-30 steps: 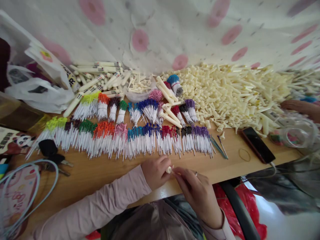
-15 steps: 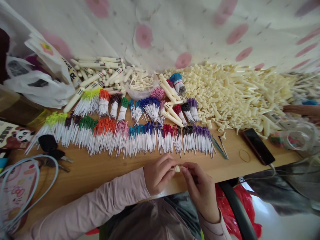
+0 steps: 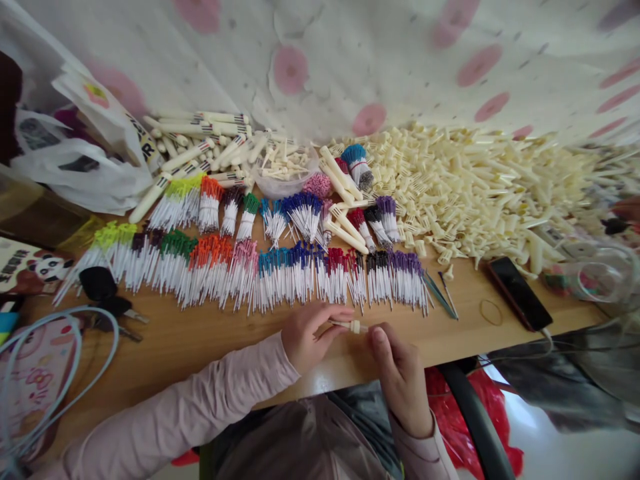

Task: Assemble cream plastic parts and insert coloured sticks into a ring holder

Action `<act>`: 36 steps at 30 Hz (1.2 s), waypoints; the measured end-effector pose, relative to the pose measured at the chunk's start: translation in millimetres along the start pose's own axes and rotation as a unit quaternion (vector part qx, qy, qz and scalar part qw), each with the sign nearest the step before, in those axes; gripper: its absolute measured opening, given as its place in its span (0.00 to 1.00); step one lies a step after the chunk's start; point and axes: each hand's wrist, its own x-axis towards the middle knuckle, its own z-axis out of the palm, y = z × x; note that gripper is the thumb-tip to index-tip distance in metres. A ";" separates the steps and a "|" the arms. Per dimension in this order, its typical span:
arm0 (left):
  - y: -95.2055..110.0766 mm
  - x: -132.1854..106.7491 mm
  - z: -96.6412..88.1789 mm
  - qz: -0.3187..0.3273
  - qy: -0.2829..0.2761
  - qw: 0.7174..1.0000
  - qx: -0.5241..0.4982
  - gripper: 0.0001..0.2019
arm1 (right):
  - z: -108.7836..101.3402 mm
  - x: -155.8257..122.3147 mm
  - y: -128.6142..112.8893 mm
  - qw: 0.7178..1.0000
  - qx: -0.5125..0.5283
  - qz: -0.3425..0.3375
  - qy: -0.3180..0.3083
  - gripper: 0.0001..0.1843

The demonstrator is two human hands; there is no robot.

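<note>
Between my two hands, just above the table's front edge, is a small cream plastic pen part (image 3: 355, 326) with a ringed collar and thin ends. My left hand (image 3: 311, 339) comes from the left, with fingertips and thumb about one end of it. My right hand (image 3: 401, 373) is closed, thumb on top, round the other end; what lies inside the fist is hidden. Close beyond the hands runs a row of pen refills with white tubes and coloured tops, among them red refills (image 3: 337, 273), black refills (image 3: 379, 273) and purple refills (image 3: 406, 277).
A large heap of cream plastic parts (image 3: 465, 187) covers the back right. Assembled pens (image 3: 215, 143) and a clear bowl (image 3: 285, 183) stand at the back. A phone (image 3: 520, 293), tweezers (image 3: 440, 297), keys (image 3: 113, 303) and a blue cable (image 3: 75, 333) lie around. Another person's hand (image 3: 627, 210) is at the right edge.
My hands have drawn slightly apart, and more of the cream part shows between them. The left fingers have loosened and straightened. At the right edge, the other person's hand has moved.
</note>
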 end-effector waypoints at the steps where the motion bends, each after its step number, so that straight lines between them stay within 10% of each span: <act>1: 0.1 -0.2 0.1 -0.007 -0.005 1.000 -0.003 0.08 | -0.5 0.9 0.3 1.000 -0.005 -0.006 -0.006 0.17; 8: 2.7 1.1 -2.1 -0.002 -0.003 1.000 -0.025 0.08 | 6.6 4.5 -1.6 0.999 0.001 -0.036 0.006 0.15; 14: 0.1 3.3 -0.9 -0.134 -0.098 0.985 -0.053 0.16 | 7.6 4.5 0.2 0.998 -0.001 -0.062 0.017 0.11; 23: 2.5 4.4 -1.3 -0.254 -0.100 0.949 -0.160 0.16 | 9.5 3.6 3.5 0.998 -0.003 -0.055 0.033 0.13; 36: 2.4 4.6 -0.7 -0.268 -0.121 0.943 -0.156 0.17 | 10.0 2.7 0.9 0.997 0.004 -0.068 0.030 0.11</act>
